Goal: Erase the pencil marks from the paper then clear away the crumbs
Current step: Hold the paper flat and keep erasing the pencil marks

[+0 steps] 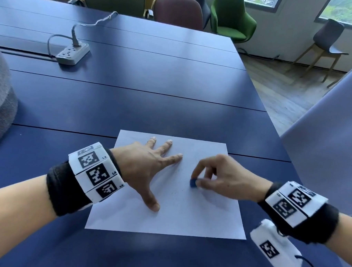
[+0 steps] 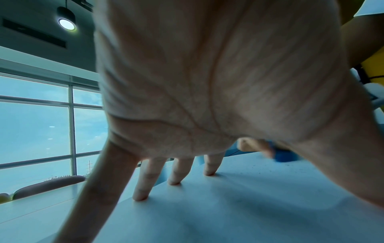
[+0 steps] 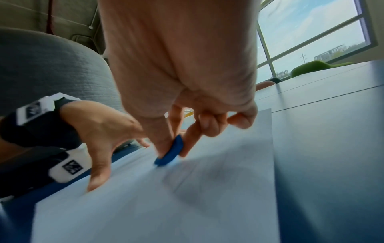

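Blue meeting table (image 1: 132,102), white paper (image 1: 166,218) near its front edge: erasing under way.
Left hand (image 1: 147,166) spread flat, pinning the sheet; right hand (image 1: 219,176) pinches a blue eraser (image 1: 193,183) against it (faint pencil marks (image 3: 207,177) remain), crumbs (image 2: 259,172) uncleared.
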Tool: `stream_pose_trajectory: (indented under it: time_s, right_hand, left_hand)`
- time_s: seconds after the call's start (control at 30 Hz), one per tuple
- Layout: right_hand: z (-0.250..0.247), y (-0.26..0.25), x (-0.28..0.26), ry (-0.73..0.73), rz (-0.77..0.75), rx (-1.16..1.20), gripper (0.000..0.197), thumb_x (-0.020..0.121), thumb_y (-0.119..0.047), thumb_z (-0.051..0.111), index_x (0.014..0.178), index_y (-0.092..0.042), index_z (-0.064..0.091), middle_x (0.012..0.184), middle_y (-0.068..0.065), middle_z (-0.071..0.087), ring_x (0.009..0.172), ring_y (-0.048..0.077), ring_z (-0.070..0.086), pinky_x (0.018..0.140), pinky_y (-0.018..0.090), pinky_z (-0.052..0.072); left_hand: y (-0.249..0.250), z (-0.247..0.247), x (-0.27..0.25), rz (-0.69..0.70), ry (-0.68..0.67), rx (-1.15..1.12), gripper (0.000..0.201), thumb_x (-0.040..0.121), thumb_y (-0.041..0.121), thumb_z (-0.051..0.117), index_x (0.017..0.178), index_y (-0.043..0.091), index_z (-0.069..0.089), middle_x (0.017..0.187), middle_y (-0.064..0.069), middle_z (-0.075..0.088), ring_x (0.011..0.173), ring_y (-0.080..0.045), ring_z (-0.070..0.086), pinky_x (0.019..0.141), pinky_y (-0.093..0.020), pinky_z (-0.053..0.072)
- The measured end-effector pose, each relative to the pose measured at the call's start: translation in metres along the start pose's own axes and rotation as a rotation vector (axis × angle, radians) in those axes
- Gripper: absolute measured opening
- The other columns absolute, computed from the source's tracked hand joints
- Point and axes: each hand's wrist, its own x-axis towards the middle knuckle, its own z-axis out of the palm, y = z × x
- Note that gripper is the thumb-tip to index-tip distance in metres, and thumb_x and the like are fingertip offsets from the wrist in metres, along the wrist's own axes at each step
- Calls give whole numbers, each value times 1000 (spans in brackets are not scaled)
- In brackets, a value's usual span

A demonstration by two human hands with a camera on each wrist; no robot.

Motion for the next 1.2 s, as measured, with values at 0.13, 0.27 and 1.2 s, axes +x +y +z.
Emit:
stream_pose_trajectory:
  time_s: [0.13, 0.27, 1.2]
  right_hand:
    - [-1, 5, 7, 105, 13, 24, 5, 83, -25, 70, 87, -28, 70, 69, -5, 64, 52, 1, 49, 53, 11, 36]
    - [-6, -3, -12, -255, 7, 4, 7, 81, -24, 71, 87, -28, 73, 67, -7, 62, 56, 2, 49, 59, 28, 46]
    - [56, 3, -97, 276, -28, -112, 28, 86, -22, 64, 86, -43, 47, 96, -21, 51, 95, -5, 46, 75, 10, 38]
  left_hand:
    - [0, -1, -1, -2, 1, -4, 134, 56, 79, 71, 149, 43, -19, 161, 0, -22, 148, -34, -8, 109, -47, 30]
    - [1, 1, -2, -4, -4, -5, 134, 56, 78, 72, 149, 43, -19, 160, 0, -23, 148, -35, -8, 109, -47, 31]
    - [0, -3, -6, 6, 1, -59, 135, 54, 76, 75, 151, 41, -13, 162, 3, -18, 149, -33, -6, 111, -48, 28]
